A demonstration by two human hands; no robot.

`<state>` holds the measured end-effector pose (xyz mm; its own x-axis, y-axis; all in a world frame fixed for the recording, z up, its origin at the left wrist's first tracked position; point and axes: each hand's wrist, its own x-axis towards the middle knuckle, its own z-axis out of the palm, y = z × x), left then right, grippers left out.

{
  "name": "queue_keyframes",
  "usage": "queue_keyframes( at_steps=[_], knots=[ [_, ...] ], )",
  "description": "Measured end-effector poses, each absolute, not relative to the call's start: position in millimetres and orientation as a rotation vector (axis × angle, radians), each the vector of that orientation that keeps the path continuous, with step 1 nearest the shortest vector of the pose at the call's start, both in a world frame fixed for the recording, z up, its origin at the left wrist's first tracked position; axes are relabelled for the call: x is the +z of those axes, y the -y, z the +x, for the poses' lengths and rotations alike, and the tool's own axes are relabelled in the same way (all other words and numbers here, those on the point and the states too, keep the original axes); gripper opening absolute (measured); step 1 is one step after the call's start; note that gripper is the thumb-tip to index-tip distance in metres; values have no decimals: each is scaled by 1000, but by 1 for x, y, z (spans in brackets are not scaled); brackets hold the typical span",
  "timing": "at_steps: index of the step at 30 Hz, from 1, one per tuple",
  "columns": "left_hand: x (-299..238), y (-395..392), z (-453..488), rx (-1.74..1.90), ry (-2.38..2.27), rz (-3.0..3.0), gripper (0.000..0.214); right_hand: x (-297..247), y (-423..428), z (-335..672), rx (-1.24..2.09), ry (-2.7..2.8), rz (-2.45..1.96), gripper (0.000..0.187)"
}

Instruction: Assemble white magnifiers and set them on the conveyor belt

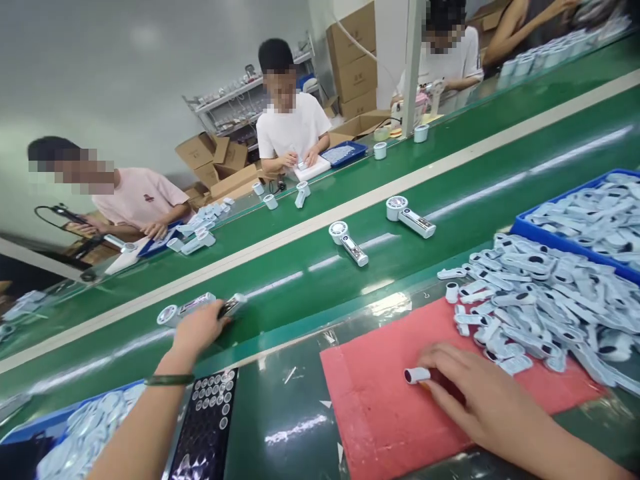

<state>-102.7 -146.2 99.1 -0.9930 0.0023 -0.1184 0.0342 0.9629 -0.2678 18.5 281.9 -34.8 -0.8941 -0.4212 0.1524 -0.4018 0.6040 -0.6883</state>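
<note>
Two hands busy: left hand (200,328) closed on a handheld unit (233,305) on the green belt (450,193); right hand (467,393) pinching a white cap (417,375) on the red mat (380,413). Pickup step; joining them probably needs careful alignment.

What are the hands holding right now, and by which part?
Left hand grips a white handheld unit on the green belt, around the handle end. Right hand pinches a small white cylinder at one end on the red mat.
</note>
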Motion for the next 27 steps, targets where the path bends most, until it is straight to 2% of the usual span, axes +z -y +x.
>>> queue_keyframes(
  at_steps=[4, 7, 11, 15, 20, 24, 27],
  knots=[
    [83, 80, -81, -396, -2929, 406, 19, -31, -296, 20, -876, -2913, -806, 25],
    [78, 7, -48, -399, -2857, 999, 17, -25, -305, 19, -707, -3067, -840, 28],
    [62, -62, -18, -269, -2764, 1506, 20, -6, -314, 17, -625, -3316, -688, 25],
    [36, -71, -19, 0, -2769, 1424, 40, 8, -316, 23, -788, -3255, -645, 21],
    [22, -47, -19, 569, -2792, 1217, 53, 10, -299, 26, -923, -3100, -714, 22],
    [21, -44, -11, 845, -2771, 1219, 49, 7, -280, 21, -856, -3048, -810, 17],
    [20, -48, -9, 915, -2774, 1236, 35, 7, -273, 17, -771, -3030, -837, 13]
  ],
)
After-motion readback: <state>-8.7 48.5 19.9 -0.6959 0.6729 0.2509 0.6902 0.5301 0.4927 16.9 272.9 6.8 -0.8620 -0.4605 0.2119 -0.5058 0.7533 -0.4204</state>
